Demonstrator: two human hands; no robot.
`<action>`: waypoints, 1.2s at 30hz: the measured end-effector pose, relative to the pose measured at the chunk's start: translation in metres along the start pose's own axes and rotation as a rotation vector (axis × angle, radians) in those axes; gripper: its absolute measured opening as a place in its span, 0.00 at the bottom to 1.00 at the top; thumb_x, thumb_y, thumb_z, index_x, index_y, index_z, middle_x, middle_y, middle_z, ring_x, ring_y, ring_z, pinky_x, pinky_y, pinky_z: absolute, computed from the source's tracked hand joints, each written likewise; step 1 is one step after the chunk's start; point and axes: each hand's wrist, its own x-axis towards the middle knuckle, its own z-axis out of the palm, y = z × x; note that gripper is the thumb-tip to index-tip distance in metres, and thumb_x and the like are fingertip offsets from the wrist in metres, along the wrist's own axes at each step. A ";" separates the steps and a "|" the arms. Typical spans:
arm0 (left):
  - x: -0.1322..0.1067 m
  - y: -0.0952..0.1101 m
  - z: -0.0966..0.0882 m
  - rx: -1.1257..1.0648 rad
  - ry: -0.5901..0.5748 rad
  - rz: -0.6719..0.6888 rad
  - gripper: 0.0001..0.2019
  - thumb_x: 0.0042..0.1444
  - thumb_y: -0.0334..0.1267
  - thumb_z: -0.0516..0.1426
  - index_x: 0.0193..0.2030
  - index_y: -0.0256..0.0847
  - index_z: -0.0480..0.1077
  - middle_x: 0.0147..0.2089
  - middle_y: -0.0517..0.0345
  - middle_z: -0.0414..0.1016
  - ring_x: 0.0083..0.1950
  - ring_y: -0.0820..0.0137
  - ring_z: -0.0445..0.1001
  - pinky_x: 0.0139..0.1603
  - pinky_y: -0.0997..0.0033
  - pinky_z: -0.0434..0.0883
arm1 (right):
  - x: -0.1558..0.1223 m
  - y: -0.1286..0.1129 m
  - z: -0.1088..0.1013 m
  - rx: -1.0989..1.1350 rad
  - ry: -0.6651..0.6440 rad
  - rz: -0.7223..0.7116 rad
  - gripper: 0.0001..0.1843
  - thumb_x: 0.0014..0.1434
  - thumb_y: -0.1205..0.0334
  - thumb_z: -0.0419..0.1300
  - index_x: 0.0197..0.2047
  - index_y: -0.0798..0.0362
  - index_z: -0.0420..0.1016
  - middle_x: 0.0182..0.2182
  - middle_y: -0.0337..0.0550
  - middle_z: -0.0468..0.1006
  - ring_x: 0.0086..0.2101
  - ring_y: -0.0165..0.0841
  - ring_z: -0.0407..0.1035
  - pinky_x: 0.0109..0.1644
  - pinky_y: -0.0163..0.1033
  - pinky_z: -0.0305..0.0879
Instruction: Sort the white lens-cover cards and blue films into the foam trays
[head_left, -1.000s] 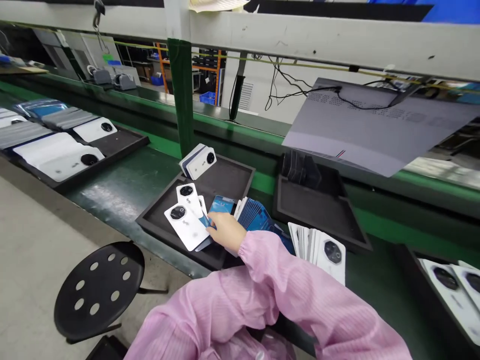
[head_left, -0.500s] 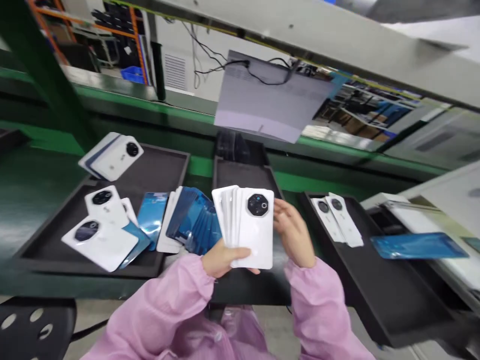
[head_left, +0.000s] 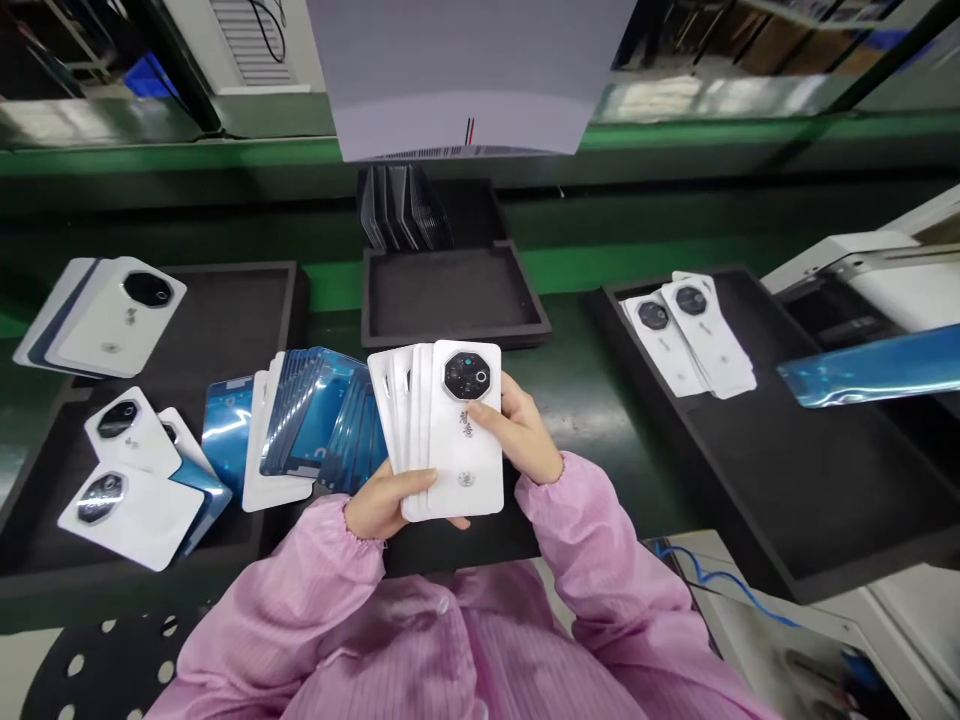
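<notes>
I hold a fanned stack of white phone back covers point(head_left: 442, 430) upright in front of me. My left hand point(head_left: 386, 500) grips the stack from below, fingers closed on its lower edge. My right hand point(head_left: 525, 435) clasps the front cover's right side, thumb resting on its face just under the dark camera ring. A fan of blue-filmed covers point(head_left: 315, 420) leans in the left black tray point(head_left: 225, 300), right beside the stack.
Loose white covers point(head_left: 120, 460) lie in the left tray. An empty black tray point(head_left: 450, 290) sits ahead on the green belt, with dark parts point(head_left: 401, 205) upright behind it. The right tray point(head_left: 787, 480) holds two white covers point(head_left: 690, 330). A blue film sheet point(head_left: 870, 365) juts in at right.
The view swung right and tilted down. My left hand left the tray's covers and took up the white stack; my right hand came in and closed on the front cover.
</notes>
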 end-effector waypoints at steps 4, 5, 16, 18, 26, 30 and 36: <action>0.000 0.002 0.004 -0.002 0.015 -0.051 0.33 0.48 0.32 0.60 0.62 0.37 0.57 0.43 0.44 0.78 0.38 0.52 0.78 0.30 0.56 0.78 | -0.003 -0.005 -0.003 0.007 0.006 0.028 0.19 0.55 0.52 0.59 0.48 0.51 0.66 0.45 0.44 0.74 0.43 0.37 0.70 0.43 0.41 0.69; 0.000 0.002 0.005 -0.004 0.018 -0.056 0.33 0.49 0.31 0.60 0.62 0.37 0.57 0.44 0.44 0.78 0.38 0.52 0.78 0.30 0.56 0.78 | -0.003 -0.006 -0.003 0.009 0.014 0.034 0.19 0.54 0.52 0.59 0.47 0.51 0.66 0.44 0.44 0.74 0.42 0.37 0.70 0.43 0.41 0.69; 0.002 0.001 0.009 -0.010 0.038 -0.087 0.29 0.49 0.30 0.59 0.60 0.35 0.61 0.43 0.43 0.79 0.37 0.52 0.78 0.29 0.57 0.78 | -0.003 -0.006 -0.005 -0.025 0.160 0.036 0.15 0.54 0.55 0.61 0.44 0.50 0.69 0.38 0.41 0.75 0.38 0.35 0.71 0.41 0.41 0.69; 0.002 0.001 0.009 -0.012 0.055 -0.090 0.30 0.48 0.29 0.59 0.60 0.35 0.61 0.43 0.44 0.79 0.37 0.52 0.78 0.29 0.57 0.78 | -0.003 -0.006 -0.006 -0.031 0.159 0.012 0.14 0.54 0.56 0.61 0.44 0.49 0.68 0.39 0.41 0.75 0.39 0.35 0.70 0.42 0.41 0.69; 0.005 -0.007 0.003 -0.013 -0.008 -0.131 0.31 0.46 0.28 0.58 0.60 0.34 0.60 0.46 0.41 0.77 0.42 0.46 0.77 0.35 0.49 0.76 | -0.003 -0.008 -0.011 -0.115 0.145 -0.068 0.17 0.52 0.55 0.62 0.45 0.48 0.69 0.44 0.43 0.72 0.46 0.39 0.67 0.47 0.46 0.67; 0.004 -0.009 0.003 -0.008 -0.012 -0.131 0.30 0.45 0.28 0.58 0.59 0.34 0.62 0.44 0.42 0.78 0.39 0.48 0.78 0.35 0.48 0.76 | -0.004 -0.008 -0.010 -0.102 0.132 -0.063 0.17 0.52 0.55 0.62 0.45 0.48 0.69 0.41 0.42 0.73 0.44 0.39 0.68 0.47 0.46 0.67; 0.002 -0.003 0.006 0.011 -0.020 -0.088 0.20 0.47 0.28 0.59 0.50 0.33 0.70 0.39 0.47 0.80 0.33 0.54 0.79 0.34 0.51 0.76 | -0.003 -0.010 -0.028 0.063 0.335 -0.038 0.13 0.54 0.56 0.60 0.44 0.46 0.68 0.38 0.40 0.75 0.37 0.37 0.72 0.40 0.44 0.69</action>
